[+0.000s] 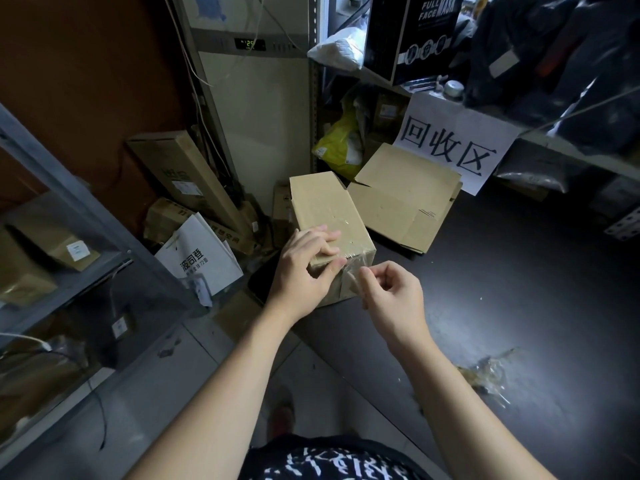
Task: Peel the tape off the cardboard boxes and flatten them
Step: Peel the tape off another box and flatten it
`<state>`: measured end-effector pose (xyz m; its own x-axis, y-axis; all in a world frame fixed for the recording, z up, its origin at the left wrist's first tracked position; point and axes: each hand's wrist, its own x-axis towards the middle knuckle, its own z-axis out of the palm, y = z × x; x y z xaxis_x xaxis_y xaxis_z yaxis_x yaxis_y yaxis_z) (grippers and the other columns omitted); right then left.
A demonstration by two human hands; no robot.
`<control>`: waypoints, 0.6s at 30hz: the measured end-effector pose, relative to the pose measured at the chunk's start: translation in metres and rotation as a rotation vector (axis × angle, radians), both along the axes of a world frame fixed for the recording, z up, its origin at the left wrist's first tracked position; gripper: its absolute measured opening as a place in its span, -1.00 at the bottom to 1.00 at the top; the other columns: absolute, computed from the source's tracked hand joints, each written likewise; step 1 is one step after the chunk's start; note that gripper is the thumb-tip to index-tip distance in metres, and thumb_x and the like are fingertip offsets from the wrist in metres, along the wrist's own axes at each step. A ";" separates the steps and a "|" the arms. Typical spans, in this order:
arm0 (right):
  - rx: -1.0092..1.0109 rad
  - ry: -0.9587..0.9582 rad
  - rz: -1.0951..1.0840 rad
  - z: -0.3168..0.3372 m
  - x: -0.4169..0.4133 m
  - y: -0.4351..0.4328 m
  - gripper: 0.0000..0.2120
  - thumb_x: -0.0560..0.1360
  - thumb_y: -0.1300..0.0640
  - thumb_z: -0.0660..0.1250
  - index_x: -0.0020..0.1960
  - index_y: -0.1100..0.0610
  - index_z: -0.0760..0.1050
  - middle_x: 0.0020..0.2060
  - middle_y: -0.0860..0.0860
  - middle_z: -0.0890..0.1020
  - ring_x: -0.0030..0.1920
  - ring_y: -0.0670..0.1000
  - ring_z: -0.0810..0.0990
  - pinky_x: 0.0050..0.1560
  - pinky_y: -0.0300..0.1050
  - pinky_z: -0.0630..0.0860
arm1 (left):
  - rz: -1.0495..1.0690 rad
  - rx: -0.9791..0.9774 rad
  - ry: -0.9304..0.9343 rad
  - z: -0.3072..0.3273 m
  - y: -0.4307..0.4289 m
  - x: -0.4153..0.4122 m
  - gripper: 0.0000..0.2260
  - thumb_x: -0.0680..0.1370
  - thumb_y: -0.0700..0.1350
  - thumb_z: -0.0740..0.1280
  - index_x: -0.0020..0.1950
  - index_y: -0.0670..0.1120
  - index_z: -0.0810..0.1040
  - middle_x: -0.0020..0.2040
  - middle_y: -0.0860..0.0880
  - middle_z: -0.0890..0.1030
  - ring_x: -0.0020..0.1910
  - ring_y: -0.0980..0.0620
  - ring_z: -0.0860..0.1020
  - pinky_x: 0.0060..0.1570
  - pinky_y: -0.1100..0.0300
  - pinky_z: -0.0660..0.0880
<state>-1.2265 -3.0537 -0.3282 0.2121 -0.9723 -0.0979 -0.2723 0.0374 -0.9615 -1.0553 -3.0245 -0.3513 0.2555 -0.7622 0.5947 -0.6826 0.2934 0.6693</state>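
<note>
A closed brown cardboard box (322, 206) stands on the corner of a dark table (502, 289). Clear tape (356, 268) runs over its top and down its near end. My left hand (304, 268) presses on the near top edge of the box, thumb against the tape. My right hand (388, 289) pinches a lifted strip of that tape at the box's near end. Behind it lies a second cardboard box (401, 199), opened out with its flaps spread.
A crumpled wad of peeled tape (485, 372) lies on the table at the right. A paper sign (450, 143) hangs from the shelf behind. Long cartons (187, 181) and a white paper bag (201, 258) crowd the floor at the left, beside a metal shelf (69, 209).
</note>
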 end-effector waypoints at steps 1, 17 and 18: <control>0.005 -0.004 0.010 0.001 0.000 -0.001 -0.77 0.55 0.07 0.39 -0.25 0.13 0.54 -0.34 0.18 0.62 -0.34 0.04 0.52 -0.26 0.02 0.50 | 0.005 -0.001 0.004 0.000 0.000 -0.001 -0.87 0.52 -0.20 0.50 -0.11 -0.20 0.58 0.18 -0.02 0.66 0.35 0.04 0.50 0.33 0.19 0.37; 0.026 0.003 -0.001 0.012 0.012 -0.007 -0.67 0.56 0.01 0.44 -0.30 0.18 0.59 -0.43 0.00 0.64 -0.41 -0.08 0.50 -0.32 -0.15 0.44 | 0.016 0.002 0.046 -0.003 -0.001 -0.003 -0.79 0.47 -0.10 0.53 -0.14 -0.18 0.56 0.17 0.00 0.66 0.37 0.07 0.48 0.33 0.18 0.37; 0.022 0.004 0.003 0.013 0.012 -0.006 -0.67 0.57 0.02 0.43 -0.29 0.19 0.58 -0.45 -0.04 0.62 -0.42 -0.11 0.49 -0.33 -0.18 0.43 | 0.011 0.000 0.044 -0.003 -0.002 -0.003 -0.80 0.47 -0.10 0.52 -0.14 -0.18 0.56 0.17 0.00 0.66 0.37 0.06 0.48 0.33 0.18 0.37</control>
<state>-1.2147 -3.0596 -0.3156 0.2149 -0.9692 -0.1201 -0.2760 0.0577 -0.9594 -1.0580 -3.0262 -0.3538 0.2901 -0.7590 0.5829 -0.6557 0.2861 0.6988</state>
